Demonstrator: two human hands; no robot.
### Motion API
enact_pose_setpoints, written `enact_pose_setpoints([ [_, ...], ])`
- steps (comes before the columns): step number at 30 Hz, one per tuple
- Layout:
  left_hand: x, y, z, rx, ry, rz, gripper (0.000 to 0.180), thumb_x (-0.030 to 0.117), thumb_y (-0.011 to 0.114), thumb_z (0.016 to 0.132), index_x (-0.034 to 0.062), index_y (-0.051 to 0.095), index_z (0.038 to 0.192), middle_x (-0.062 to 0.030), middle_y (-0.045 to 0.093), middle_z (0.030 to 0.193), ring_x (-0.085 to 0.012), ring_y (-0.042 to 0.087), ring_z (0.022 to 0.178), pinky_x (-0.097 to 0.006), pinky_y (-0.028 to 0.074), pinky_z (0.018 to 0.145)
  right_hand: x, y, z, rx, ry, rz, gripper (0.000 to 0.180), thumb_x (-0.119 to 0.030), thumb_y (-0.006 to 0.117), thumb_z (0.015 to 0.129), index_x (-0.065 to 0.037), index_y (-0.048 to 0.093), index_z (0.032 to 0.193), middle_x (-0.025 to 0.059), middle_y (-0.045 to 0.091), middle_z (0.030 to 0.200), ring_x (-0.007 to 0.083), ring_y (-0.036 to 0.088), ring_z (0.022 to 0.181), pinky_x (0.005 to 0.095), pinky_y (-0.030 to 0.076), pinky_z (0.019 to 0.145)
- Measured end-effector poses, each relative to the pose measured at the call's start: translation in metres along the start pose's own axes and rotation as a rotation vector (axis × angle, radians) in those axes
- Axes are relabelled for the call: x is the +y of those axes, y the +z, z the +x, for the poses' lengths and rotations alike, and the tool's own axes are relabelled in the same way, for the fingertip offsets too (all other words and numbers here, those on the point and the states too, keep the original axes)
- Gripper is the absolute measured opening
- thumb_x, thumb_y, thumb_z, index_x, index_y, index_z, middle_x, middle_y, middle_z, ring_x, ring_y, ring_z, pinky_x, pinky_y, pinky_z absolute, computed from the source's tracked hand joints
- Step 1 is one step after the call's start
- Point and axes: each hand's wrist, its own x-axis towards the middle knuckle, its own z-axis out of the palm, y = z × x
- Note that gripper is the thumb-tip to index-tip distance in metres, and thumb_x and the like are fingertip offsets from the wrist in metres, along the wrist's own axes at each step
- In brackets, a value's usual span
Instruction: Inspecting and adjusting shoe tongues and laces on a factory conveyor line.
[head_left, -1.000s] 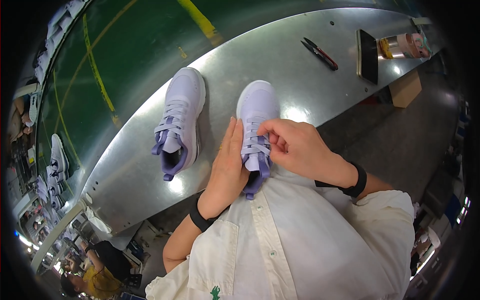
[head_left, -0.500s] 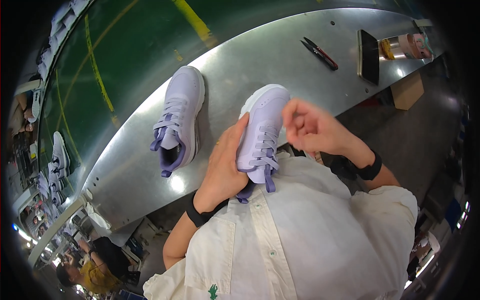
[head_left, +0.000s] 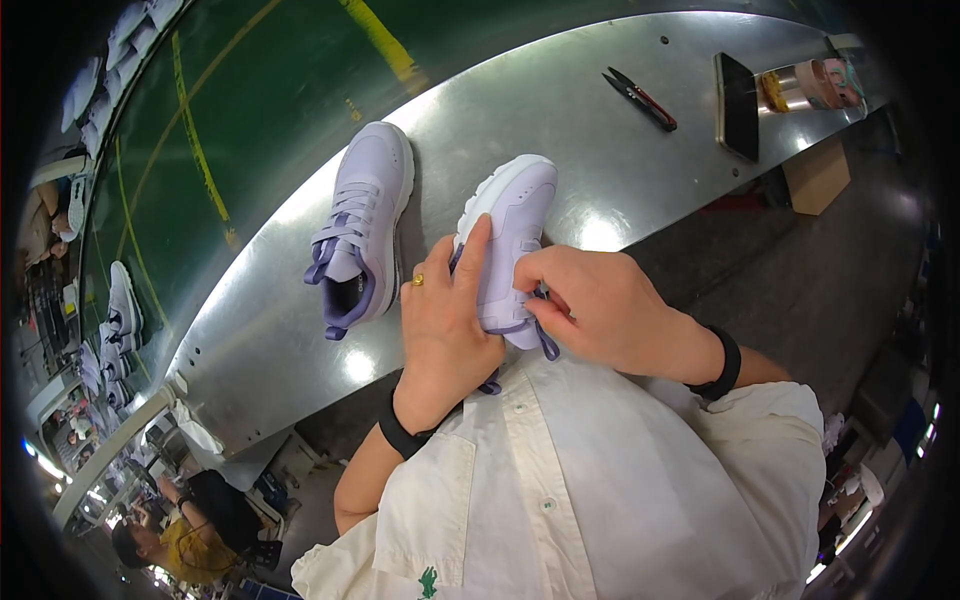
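A lilac sneaker [head_left: 515,205] with a white sole is tilted onto its side in front of my shirt, its toe pointing away. My left hand [head_left: 445,325] grips it around the sole and heel, index finger stretched along the sole. Against the lacing near the ankle opening, my right hand [head_left: 600,305] has thumb and forefinger pinched on the shoelace [head_left: 528,245]; the fingertips are partly hidden. Purple loops hang at the heel end. A matching sneaker [head_left: 365,190] rests upright on the metal table to the left, toe away from me.
The shiny metal table [head_left: 560,100] curves along a green belt [head_left: 270,90]. Thread snips [head_left: 642,100], a phone [head_left: 736,107] and a cup [head_left: 815,85] lie at the far right. A cardboard box [head_left: 818,178] is below the edge. More shoes [head_left: 118,320] and a person [head_left: 190,545] are at left.
My right hand has come down and left from beside the toe to the lacing. The held sneaker has rolled, showing more sole, and shifted slightly left.
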Motion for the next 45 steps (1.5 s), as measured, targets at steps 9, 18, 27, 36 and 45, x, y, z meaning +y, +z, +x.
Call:
enact_pose_setpoints([
  [9,0.014,0.007,-0.005,0.053,0.156,0.276,0.092,0.008,0.070,0.061,0.0218,0.040,0.148,-0.0194,0.047,0.125,-0.0350,0.053,0.104,-0.039,0.036,0.080,-0.016,0.016,-0.015,-0.136,0.041,-0.557,0.033,0.003,0.064,0.069,-0.005,0.056,0.100,0.0117,0.060,0.078,0.0241,0.062,0.061,0.0335,0.049,0.053],
  [18,-0.005,0.008,-0.004,-0.047,0.090,0.052,0.090,0.003,0.068,0.063,0.0188,0.041,0.147,-0.0194,0.049,0.125,-0.0358,0.054,0.108,-0.042,0.040,0.087,0.034,-0.031,0.023,-0.450,0.582,0.924,0.032,0.002,0.059,0.073,-0.004,0.044,0.101,0.0024,0.056,0.077,0.0093,0.051,0.057,0.0301,0.048,0.045],
  [27,-0.017,0.009,-0.005,-0.061,-0.152,-0.760,0.084,0.003,0.074,0.075,0.0084,0.035,0.149,-0.0161,0.052,0.135,-0.0267,0.054,0.123,-0.038,0.048,0.098,0.021,-0.010,0.000,0.078,0.345,0.637,0.022,0.002,0.066,0.082,-0.006,0.055,0.100,0.0024,0.059,0.084,0.0071,0.058,0.066,0.0225,0.050,0.059],
  [36,-0.012,0.010,-0.006,0.020,-0.157,-0.849,0.086,0.002,0.074,0.075,0.0028,0.031,0.149,-0.0198,0.051,0.137,-0.0262,0.056,0.122,-0.037,0.046,0.101,0.004,0.010,-0.013,0.240,0.147,0.272,0.026,0.002,0.068,0.080,-0.005,0.054,0.102,0.0066,0.064,0.084,0.0154,0.065,0.069,0.0270,0.052,0.060],
  [45,-0.011,0.012,-0.008,0.108,-0.162,-0.847,0.087,0.004,0.076,0.075,0.0016,0.030,0.149,-0.0182,0.050,0.134,-0.0276,0.057,0.120,-0.037,0.048,0.099,0.008,0.025,-0.008,0.255,0.118,0.210,0.028,0.005,0.065,0.077,-0.004,0.055,0.101,0.0072,0.062,0.081,0.0175,0.064,0.065,0.0295,0.051,0.058],
])
